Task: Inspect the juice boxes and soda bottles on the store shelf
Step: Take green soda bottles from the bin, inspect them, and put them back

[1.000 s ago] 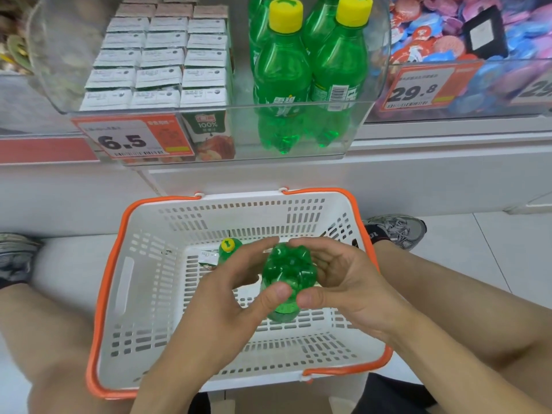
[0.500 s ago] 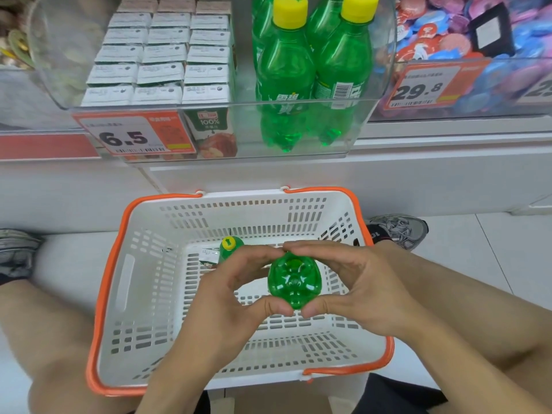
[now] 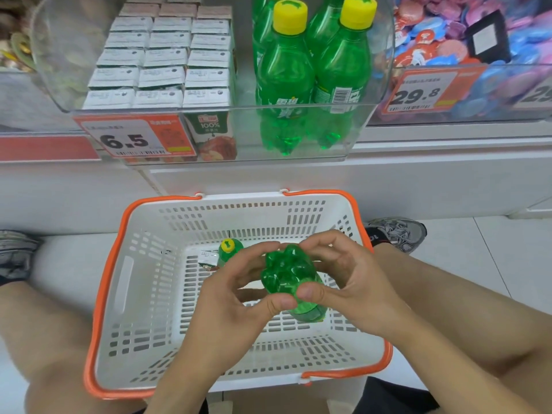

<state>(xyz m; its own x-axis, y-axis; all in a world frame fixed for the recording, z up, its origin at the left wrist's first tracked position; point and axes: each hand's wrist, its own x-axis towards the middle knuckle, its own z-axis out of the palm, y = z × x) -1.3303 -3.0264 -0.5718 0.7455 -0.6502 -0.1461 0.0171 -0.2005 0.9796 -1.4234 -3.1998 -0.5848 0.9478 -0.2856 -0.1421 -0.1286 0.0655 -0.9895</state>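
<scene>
Head cam: I'm gripping a green soda bottle (image 3: pixel 286 273) in my left hand (image 3: pixel 239 306) and right hand (image 3: pixel 349 282), over the basket (image 3: pixel 125 294), checking its base. Next I'm probably rotating it for the label, then checking the shelf's juice boxes (image 3: pixel 161 61).

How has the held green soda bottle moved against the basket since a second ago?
Yes. The green soda bottle, gripped by the left hand and right hand, has tilted, its base swinging toward the basket's left side.

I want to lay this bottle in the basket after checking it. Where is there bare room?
Basket floor is bare along the left wall and the near wall. Crowded: far middle, where another bottle and a carton lie, just beyond the held bottle.
</scene>
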